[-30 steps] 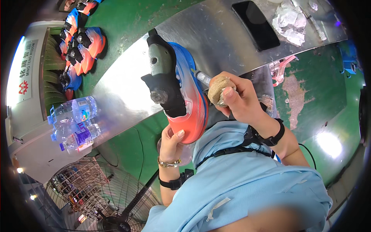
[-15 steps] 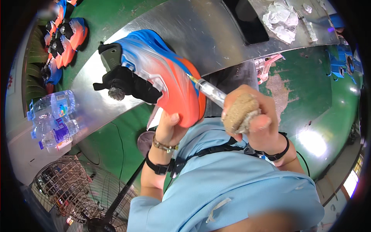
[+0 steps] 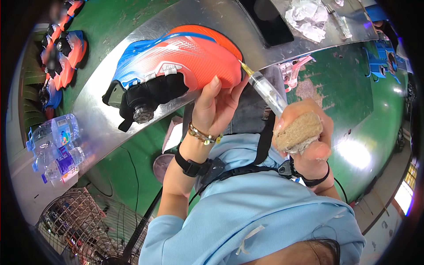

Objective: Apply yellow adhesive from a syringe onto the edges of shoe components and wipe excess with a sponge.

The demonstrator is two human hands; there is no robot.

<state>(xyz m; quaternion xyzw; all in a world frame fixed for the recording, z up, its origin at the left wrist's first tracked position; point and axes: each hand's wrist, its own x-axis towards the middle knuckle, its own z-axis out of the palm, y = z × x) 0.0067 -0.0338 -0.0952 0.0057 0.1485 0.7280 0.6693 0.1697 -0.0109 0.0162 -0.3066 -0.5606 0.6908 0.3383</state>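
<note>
A blue and coral sports shoe (image 3: pixel 201 62) with black straps and a round dial lies tilted on its side over the metal table's near edge. My left hand (image 3: pixel 214 108) grips it by the toe, thumb on the upper and fingers partly hidden beneath. In my right hand (image 3: pixel 307 132) is a clear syringe (image 3: pixel 267 90) with a yellowish needle base. Its tip meets the seam between upper and sole at the toe, touching or very close. The same hand also clasps a worn tan sponge-like block (image 3: pixel 300 131) with whitish, ragged material under it.
On the metal table (image 3: pixel 207 15) lie a black phone (image 3: pixel 267 22), crumpled white paper (image 3: pixel 307 17) and a second syringe-like tube (image 3: pixel 342 26). More such shoes (image 3: pixel 70 51) stand at far left, above plastic bottles (image 3: pixel 62 132). A caged fan (image 3: pixel 88 225) stands at lower left.
My left hand has turned the shoe, so its orange sole edge now faces away and its toe points right. The syringe tip has shifted from the shoe's side to the toe.
</note>
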